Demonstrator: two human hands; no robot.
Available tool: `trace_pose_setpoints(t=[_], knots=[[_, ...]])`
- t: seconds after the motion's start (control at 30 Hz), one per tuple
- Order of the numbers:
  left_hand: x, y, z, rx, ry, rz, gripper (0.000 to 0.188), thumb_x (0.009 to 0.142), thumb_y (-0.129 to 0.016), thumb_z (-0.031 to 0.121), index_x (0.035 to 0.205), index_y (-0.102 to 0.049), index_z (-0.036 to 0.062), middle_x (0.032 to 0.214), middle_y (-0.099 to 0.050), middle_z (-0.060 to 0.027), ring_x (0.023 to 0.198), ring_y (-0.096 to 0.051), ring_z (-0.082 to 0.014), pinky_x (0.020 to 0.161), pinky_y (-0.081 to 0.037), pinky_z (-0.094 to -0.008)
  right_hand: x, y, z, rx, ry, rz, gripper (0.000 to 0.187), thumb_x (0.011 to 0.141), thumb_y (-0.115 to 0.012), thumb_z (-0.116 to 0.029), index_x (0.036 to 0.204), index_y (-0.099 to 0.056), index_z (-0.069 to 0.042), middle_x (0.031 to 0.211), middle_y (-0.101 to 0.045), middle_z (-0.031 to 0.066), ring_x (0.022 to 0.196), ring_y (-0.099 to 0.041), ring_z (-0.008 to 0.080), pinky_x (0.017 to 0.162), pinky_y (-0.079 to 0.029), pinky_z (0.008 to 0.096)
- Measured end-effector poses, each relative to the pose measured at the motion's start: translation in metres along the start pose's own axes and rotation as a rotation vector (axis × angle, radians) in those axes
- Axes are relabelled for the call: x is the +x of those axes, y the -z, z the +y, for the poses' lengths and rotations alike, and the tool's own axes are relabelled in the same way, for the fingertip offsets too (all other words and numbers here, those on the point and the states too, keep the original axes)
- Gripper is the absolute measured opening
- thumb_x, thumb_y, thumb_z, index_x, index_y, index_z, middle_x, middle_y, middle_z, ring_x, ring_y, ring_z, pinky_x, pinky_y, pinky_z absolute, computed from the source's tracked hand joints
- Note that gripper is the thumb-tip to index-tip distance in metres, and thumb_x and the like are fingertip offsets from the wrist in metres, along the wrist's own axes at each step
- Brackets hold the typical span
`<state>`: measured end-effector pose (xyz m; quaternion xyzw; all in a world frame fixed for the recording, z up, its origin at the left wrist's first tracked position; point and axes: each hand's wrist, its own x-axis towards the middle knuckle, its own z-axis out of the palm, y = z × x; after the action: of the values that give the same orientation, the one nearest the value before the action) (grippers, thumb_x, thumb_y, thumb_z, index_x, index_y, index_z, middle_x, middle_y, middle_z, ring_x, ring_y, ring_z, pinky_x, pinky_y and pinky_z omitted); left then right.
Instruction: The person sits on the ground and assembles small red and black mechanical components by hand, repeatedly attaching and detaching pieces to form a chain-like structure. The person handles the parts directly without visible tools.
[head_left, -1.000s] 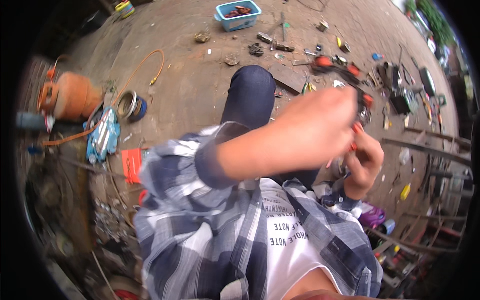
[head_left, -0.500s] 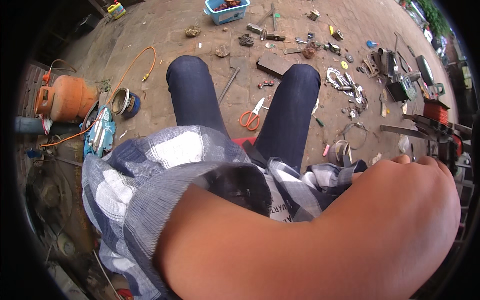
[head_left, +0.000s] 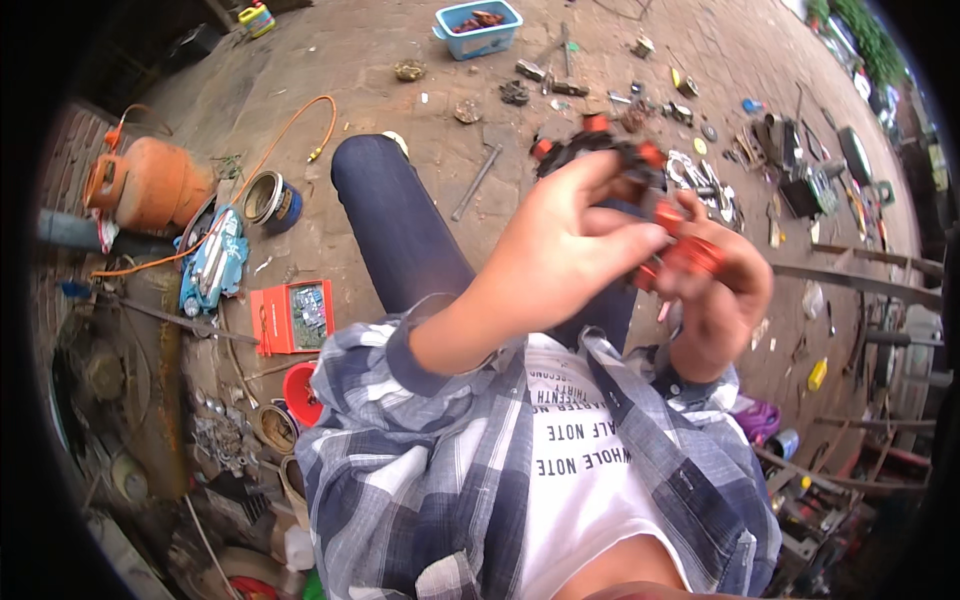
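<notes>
A dark object with several bright orange-red knob-like ends (head_left: 596, 123) is in front of me above my right knee; motion blur hides its exact kind. My left hand (head_left: 575, 240) grips its near left side, with fingers and thumb closed around it. On the other side, the curled fingers of my right hand (head_left: 725, 300) hold an orange-red part (head_left: 700, 256) of the same object. The hands are almost touching. Both forearms come out of a checked shirt's rolled sleeves, and the object covers part of the ground beyond.
Tools and metal parts lie scattered on the brick ground, with a blue tub (head_left: 477, 32) at the far side. At left are an orange gas cylinder (head_left: 165, 187), an orange hose (head_left: 275, 122), a paint can (head_left: 272, 203) and an open red box (head_left: 290, 317). Metal bars (head_left: 860, 285) jut in at right.
My left arm has swung back from across my body at far right. Both hands and the black-and-orange object are now before me, above my right leg. The view has shifted slightly.
</notes>
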<state>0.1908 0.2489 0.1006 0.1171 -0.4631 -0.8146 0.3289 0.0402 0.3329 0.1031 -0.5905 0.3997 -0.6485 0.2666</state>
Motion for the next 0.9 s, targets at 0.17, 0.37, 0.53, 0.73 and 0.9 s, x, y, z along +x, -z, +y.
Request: trace_pose_setpoints(t=[0.17,0.37,0.53,0.73,0.9], knots=[[-0.018,0.033,-0.022,-0.030,-0.036,0.253,0.041,0.087,-0.063,0.009,0.124,-0.048,-0.0037,0.113,-0.058,-0.0101,0.089,-0.064,-0.0141,0.074,-0.054,-0.0259,0.010,-0.014,0.051,0.258,-0.186,-0.165,0.025,0.091,-0.057,-0.021,0.071,-0.056,-0.006,0.066,-0.060,0.0033,0.064,-0.058,0.0125,0.103,-0.031,0.0399],[-0.041,0.052,-0.018,-0.115,-0.053,0.379,0.042,0.087,-0.062,0.000,0.126,-0.047,-0.0037,0.113,-0.058,-0.0103,0.099,-0.061,-0.0148,0.084,-0.052,-0.0267,0.030,-0.037,0.073,0.441,-0.352,-0.305,0.031,0.093,-0.053,-0.018,0.065,-0.052,-0.006,0.060,-0.057,0.0031,0.057,-0.054,0.0111,0.098,-0.036,0.0342],[-0.059,0.057,-0.028,-0.051,-0.218,0.629,0.042,0.086,-0.060,-0.004,0.126,-0.046,-0.0037,0.111,-0.058,-0.0097,0.100,-0.059,-0.0149,0.086,-0.049,-0.0280,0.036,-0.054,0.092,0.097,-0.215,-0.493,0.025,0.089,-0.057,-0.010,0.065,-0.057,-0.005,0.058,-0.061,0.0007,0.057,-0.055,0.0101,0.092,-0.038,0.0357],[-0.083,0.071,-0.051,0.080,-0.195,0.740,0.042,0.086,-0.060,-0.005,0.125,-0.046,-0.0043,0.111,-0.057,-0.0092,0.102,-0.059,-0.0156,0.087,-0.048,-0.0279,0.024,-0.067,0.112,-0.004,-0.144,-0.601,0.020,0.086,-0.060,-0.008,0.066,-0.061,-0.005,0.061,-0.063,-0.0001,0.058,-0.056,0.0123,0.091,-0.038,0.0389],[-0.091,0.074,-0.063,0.068,-0.140,0.727,0.046,0.085,-0.062,-0.002,0.128,-0.045,-0.0043,0.114,-0.057,-0.0095,0.106,-0.058,-0.0176,0.091,-0.047,-0.0294,0.013,-0.061,0.126,0.025,-0.205,-0.570,0.019,0.086,-0.060,-0.007,0.068,-0.062,-0.004,0.063,-0.063,0.0006,0.058,-0.056,0.0133,0.092,-0.038,0.0400]])
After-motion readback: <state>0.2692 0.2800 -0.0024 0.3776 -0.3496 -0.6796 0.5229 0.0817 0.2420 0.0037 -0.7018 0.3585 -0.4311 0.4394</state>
